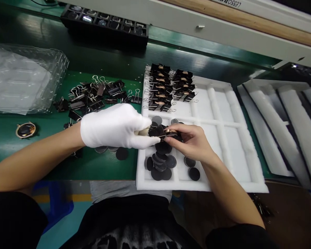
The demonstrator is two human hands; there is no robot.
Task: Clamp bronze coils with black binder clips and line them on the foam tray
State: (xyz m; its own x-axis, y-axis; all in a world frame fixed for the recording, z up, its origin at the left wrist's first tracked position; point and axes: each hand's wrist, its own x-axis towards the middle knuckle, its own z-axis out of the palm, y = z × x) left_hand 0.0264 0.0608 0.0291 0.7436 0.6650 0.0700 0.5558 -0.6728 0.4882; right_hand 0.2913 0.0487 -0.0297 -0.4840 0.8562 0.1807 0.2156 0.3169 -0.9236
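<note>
My left hand (112, 126), in a white glove, is closed on a black binder clip (157, 131) over the foam tray. Bare and pinching, my right hand (194, 140) holds a small flat piece with a gold-coloured edge (172, 131) against that clip; its full shape is hidden by my fingers. Below both hands, dark round discs (160, 160) lie in the compartments of the white foam tray (212, 102). Two columns of clipped pieces (160, 86) stand at its far left. Loose binder clips (93, 95) form a heap on the green table beyond my left wrist.
An oval gold-rimmed piece (26, 130) lies left of my forearm. Clear plastic trays (28, 76) are stacked behind it. A black compartment box (103, 22) stands at the back, below a pale ledge (176, 20). More white foam trays (274, 128) lean at the right.
</note>
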